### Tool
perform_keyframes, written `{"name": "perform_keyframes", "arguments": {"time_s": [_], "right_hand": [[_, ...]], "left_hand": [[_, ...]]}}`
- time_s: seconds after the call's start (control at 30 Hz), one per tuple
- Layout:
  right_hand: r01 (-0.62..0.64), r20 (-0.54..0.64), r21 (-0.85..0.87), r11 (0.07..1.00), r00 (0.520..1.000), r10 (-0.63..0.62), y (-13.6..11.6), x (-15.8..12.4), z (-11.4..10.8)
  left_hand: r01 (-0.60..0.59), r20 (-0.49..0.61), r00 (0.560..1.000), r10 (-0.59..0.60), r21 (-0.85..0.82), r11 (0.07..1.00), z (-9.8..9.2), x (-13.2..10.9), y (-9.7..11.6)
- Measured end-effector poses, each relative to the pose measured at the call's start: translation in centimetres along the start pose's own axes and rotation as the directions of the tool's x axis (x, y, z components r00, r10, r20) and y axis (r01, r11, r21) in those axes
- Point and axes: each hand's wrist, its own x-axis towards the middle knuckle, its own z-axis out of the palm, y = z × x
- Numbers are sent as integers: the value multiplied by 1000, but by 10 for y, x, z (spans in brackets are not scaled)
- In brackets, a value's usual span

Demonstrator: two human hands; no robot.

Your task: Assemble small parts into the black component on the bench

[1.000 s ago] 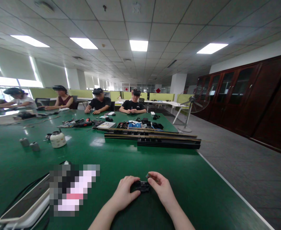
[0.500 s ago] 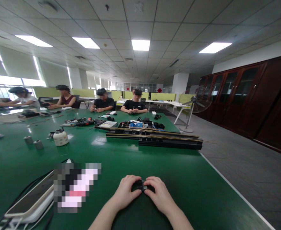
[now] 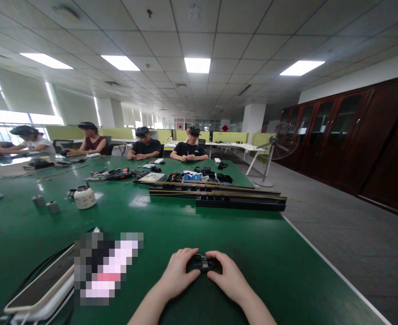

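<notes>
Between my hands is a small black plastic part (image 3: 203, 263) with a lighter metallic piece in its middle. Its exact kind cannot be made out. My left hand (image 3: 181, 271) grips its left end with thumb and fingers. My right hand (image 3: 229, 276) curls round the right end, thumb at the near edge and fingers at the far edge. Both ends are partly hidden by the fingers. The part is low over the green table (image 3: 171, 230); whether it touches the surface I cannot tell.
To the left lie a phone-like device (image 3: 43, 280) with cables and a blurred-out item (image 3: 107, 266). Farther off stand a white jar (image 3: 84, 197) and two grey cylinders (image 3: 53, 207). Long black rails (image 3: 241, 203) with thin rods cross the table ahead. Several people sit beyond.
My right hand has shifted slightly right along the black part, its fingers spreading wider, so more of the middle shows. My left hand stays nearly where it was.
</notes>
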Motion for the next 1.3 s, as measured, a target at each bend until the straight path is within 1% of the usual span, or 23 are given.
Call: {"name": "perform_keyframes", "arguments": {"time_s": [0.23,0.5,0.77,1.3], "right_hand": [[-7,17,-44,999,1000,8,0,1,0],[-7,15,-50,999,1000,8,-1,1,0],[-7,51,-142,990,999,14,-1,1,2],[-21,63,-158,987,997,31,-4,1,0]], "left_hand": [[6,10,1000,-6,20,1000,0,0,1],[-1,-3,1000,1,14,1000,2,0,-2],[-11,-13,1000,11,13,1000,4,1,-5],[-8,0,1000,8,-11,1000,5,1,-7]]}}
